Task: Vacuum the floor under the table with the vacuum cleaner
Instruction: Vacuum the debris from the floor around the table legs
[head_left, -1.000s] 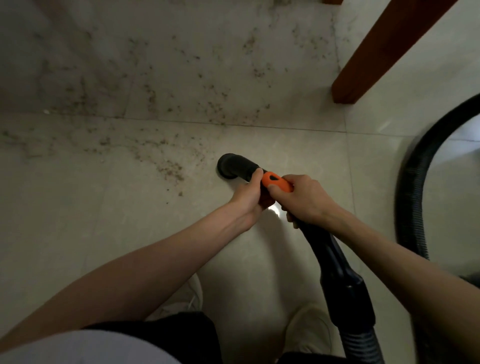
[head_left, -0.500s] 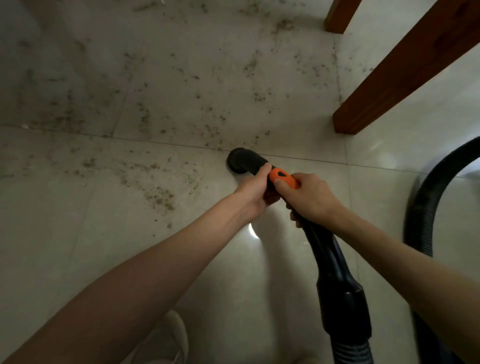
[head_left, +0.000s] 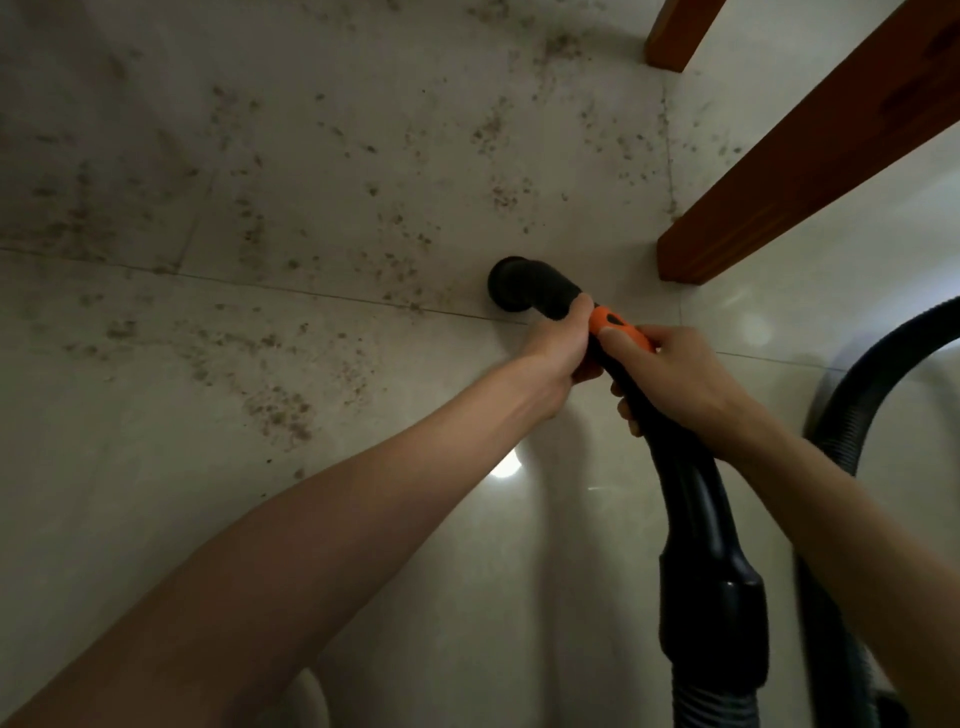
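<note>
The black vacuum nozzle (head_left: 519, 285) points down onto the pale tiled floor (head_left: 156, 493), at a tile joint. My left hand (head_left: 563, 340) grips the black tube just behind the bent nozzle. My right hand (head_left: 675, 376) grips the handle a little further back, its thumb on the orange slider (head_left: 615, 325). The thick black handle tube (head_left: 701, 525) runs down to the ribbed hose at the bottom edge. Brown crumbs and dirt (head_left: 280, 410) lie scattered over the tiles left of and beyond the nozzle.
A brown wooden table leg (head_left: 810, 156) slants down to the floor just right of the nozzle, and a second leg (head_left: 675, 31) stands further back. The ribbed black hose (head_left: 852, 410) loops along the right edge. A pale shoe tip (head_left: 311, 701) shows at the bottom.
The nozzle and both hands have pushed forward across the tile joint, closer to the table leg. The view has leaned forward with them, and the shoes have dropped out of sight.
</note>
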